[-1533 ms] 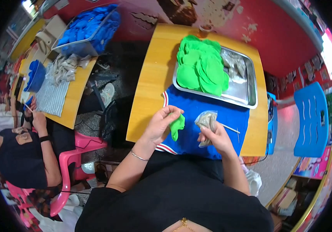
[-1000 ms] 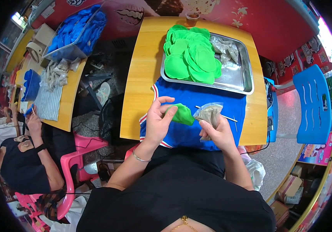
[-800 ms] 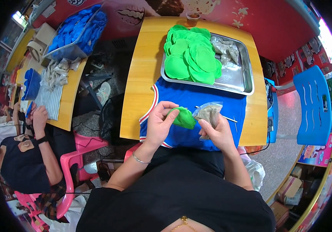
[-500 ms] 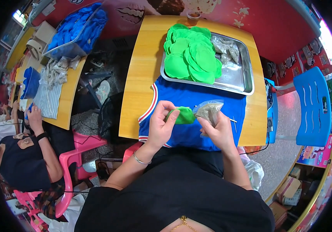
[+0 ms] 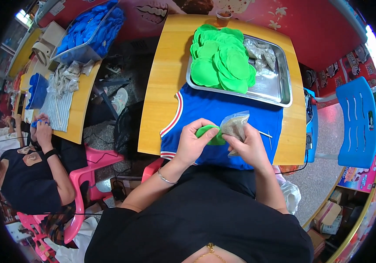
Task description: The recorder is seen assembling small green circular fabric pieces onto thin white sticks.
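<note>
We have a small green piece (image 5: 216, 138) between our hands, just above the blue garment on the desk. Our left hand (image 5: 193, 142) pinches it between thumb and fingers. Our right hand (image 5: 250, 148) grips a clear bag of greyish filling (image 5: 235, 125), its upper end standing above the thumb; whether bag and green piece touch, we cannot tell. Below both lies the blue garment (image 5: 210, 103), its edge trimmed in white and red, with a thin white stick (image 5: 265, 134) to the right of the bag. Beyond, a metal tray (image 5: 280, 90) holds a heap of rounded green pieces (image 5: 223, 61) on its left and more clear bags (image 5: 260, 53) on its right. A cup (image 5: 224, 18) stands at the far edge of our desk (image 5: 158, 98). To our right is a blue chair (image 5: 356, 125); to our left, a co-worker (image 5: 30, 182) handles something blue beside a tub (image 5: 76, 56) of blue pieces.
</note>
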{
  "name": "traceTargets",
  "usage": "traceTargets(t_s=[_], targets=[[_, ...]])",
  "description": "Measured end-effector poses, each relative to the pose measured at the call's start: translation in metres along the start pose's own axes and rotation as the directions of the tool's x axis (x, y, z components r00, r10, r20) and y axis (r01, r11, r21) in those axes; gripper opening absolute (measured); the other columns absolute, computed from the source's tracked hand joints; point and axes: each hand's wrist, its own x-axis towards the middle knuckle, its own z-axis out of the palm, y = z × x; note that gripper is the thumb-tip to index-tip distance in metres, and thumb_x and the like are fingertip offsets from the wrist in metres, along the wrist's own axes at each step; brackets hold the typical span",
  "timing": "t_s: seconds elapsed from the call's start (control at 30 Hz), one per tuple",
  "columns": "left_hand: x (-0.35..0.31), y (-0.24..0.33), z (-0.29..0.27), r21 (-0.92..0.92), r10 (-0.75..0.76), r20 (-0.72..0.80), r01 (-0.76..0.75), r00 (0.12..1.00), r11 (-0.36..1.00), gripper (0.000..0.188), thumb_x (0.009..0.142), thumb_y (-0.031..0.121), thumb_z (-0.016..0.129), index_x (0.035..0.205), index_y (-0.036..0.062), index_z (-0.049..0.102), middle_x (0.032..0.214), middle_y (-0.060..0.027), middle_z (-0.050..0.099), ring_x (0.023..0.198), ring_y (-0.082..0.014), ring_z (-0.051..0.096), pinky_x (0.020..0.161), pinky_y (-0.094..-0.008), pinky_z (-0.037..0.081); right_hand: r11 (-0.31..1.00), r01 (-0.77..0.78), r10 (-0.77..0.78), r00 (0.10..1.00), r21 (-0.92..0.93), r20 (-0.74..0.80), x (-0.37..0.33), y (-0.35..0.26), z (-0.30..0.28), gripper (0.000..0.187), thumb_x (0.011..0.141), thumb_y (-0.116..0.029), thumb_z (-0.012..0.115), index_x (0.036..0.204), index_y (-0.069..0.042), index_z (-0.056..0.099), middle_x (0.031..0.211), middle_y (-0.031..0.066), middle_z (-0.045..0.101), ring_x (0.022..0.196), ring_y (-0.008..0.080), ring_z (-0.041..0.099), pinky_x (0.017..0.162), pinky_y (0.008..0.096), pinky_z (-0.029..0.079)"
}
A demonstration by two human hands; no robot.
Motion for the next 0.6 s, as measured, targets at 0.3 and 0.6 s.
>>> traceTargets(t_s=[0.3,0.6], targets=[[0.007,-0.001,0.002,-0.148,0.063,-0.047,-0.069,0.997,0.987,0.009,0.084,0.01,0.066,0.081,0.0023,0.062,0.074,0.0004,0.059,0.068,-0.0051,0.054,0.063,-0.0206,0.045,0.987,-0.071,0.064,0.996,0.141,0.056,0.007,-0.003,0.0,0.014,0.084,-0.011,0.062,0.09,0.001,0.056,0.072,0.0031,0.059,0.053,0.0073,0.054,0.046,0.0223,0.043],[-0.004,-0.01,0.001,-0.22,-0.075,-0.114,0.049,0.991,0.974,0.008,0.083,0.009,0.066,0.082,0.0031,0.062,0.077,0.0001,0.059,0.072,-0.0063,0.055,0.065,-0.0222,0.046,0.994,0.022,-0.02,1.0,-0.108,0.02,0.012,-0.001,0.007,0.015,0.078,-0.006,0.065,0.091,0.001,0.062,0.067,0.0041,0.061,0.05,0.0091,0.057,0.044,0.0237,0.045]])
